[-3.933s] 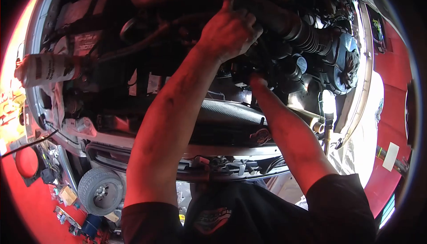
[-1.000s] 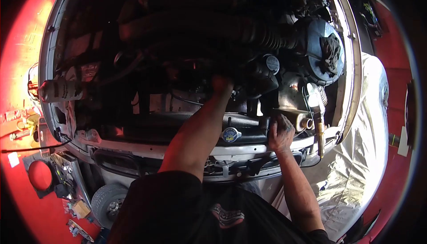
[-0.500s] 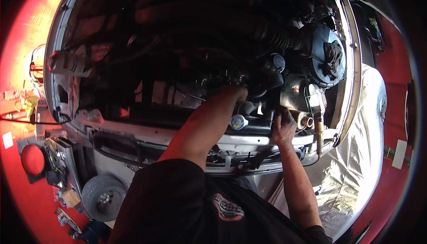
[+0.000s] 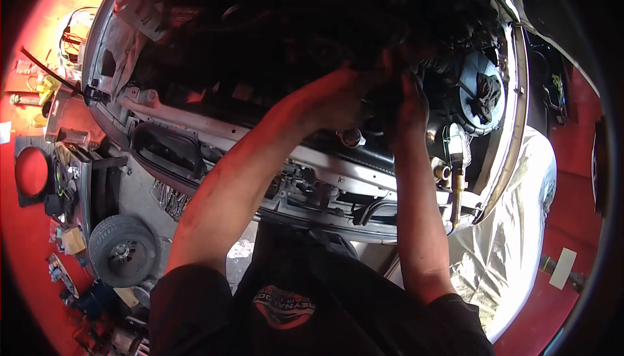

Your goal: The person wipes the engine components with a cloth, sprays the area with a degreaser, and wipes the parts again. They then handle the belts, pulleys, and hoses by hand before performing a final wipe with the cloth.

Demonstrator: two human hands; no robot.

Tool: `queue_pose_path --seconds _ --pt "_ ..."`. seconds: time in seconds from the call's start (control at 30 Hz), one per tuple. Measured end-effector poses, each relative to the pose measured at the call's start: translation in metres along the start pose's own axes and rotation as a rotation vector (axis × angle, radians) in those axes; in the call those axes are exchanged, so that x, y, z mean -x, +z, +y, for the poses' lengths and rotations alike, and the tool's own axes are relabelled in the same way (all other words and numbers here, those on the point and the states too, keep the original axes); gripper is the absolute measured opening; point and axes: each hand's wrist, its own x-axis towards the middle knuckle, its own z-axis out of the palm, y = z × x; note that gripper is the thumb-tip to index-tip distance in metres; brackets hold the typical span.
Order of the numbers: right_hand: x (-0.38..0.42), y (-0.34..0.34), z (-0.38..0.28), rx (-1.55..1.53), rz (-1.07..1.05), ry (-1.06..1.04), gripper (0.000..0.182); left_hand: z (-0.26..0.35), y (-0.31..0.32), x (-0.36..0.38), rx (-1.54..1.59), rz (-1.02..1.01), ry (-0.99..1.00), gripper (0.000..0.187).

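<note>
Both of my arms reach over the front crossmember [image 4: 232,130] into a dark engine bay. My left hand [image 4: 348,99] is deep in shadow near the middle of the engine. Close beside it, my right hand [image 4: 411,99] points inward with its fingers lost in the dark. Whether either hand holds anything is hidden. A radiator cap [image 4: 351,136] shows just below my left hand. To the right of my right forearm, a lit work lamp [image 4: 457,145] with a yellowish handle leans upright. A round grey-blue housing [image 4: 469,80] with a black rag [image 4: 487,96] on it lies further right.
A pale cover [image 4: 513,219] drapes the car's right side. At left, a plastic jug [image 4: 140,15] sits inside the bay's edge. A wheel with its tyre [image 4: 123,251] lies on the floor near a cluttered cart [image 4: 71,167].
My right hand has left the area beside the work lamp and gone deeper into the bay, near my left hand. My left arm reaches further in too. The camera view has shifted.
</note>
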Motion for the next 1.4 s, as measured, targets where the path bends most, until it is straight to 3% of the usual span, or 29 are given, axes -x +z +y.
queue_pose_path --seconds 0.07,0.13,0.2,0.27,0.3,0.37,0.43,0.8,1.17,1.37,1.4 --pt "-0.007 -0.003 0.011 -0.729 0.032 0.885 0.035 -0.010 -0.037 0.017 -0.077 -0.019 -0.090 0.033" --pt "0.001 -0.011 0.033 -0.652 -0.068 0.966 0.033 -0.008 -0.081 0.039 -0.334 0.095 -0.393 0.028" --pt "0.013 -0.022 0.066 -0.543 -0.192 1.039 0.033 -0.064 -0.090 0.083 -0.713 0.230 -0.417 0.024" --pt "0.017 -0.016 0.120 -0.392 -0.423 1.101 0.034 -0.083 -0.071 0.113 -0.898 0.309 -0.438 0.021" --pt "0.017 -0.005 0.153 -0.293 -0.599 1.099 0.035 -0.086 -0.065 0.124 -0.997 0.349 -0.455 0.020" --pt "0.026 0.019 0.211 -0.135 -0.852 1.074 0.036 -0.085 -0.061 0.125 -0.909 0.428 -0.510 0.018" --pt "0.036 0.052 0.239 0.044 -0.918 1.064 0.037 -0.084 -0.060 0.125 -0.876 0.438 -0.549 0.019" --pt "0.030 0.188 0.320 0.579 -0.855 0.847 0.039 -0.080 -0.073 0.120 -0.851 0.389 -0.563 0.030" --pt "0.048 0.118 0.316 0.655 -0.782 0.909 0.042 -0.078 -0.072 0.124 -0.777 0.374 -0.560 0.033" --pt "0.084 0.133 0.315 0.637 -0.639 0.959 0.044 -0.083 -0.068 0.125 -0.779 0.427 -0.549 0.029" --pt "0.087 0.136 0.325 0.712 -0.702 0.928 0.045 -0.085 -0.067 0.124 -0.792 0.438 -0.540 0.028"
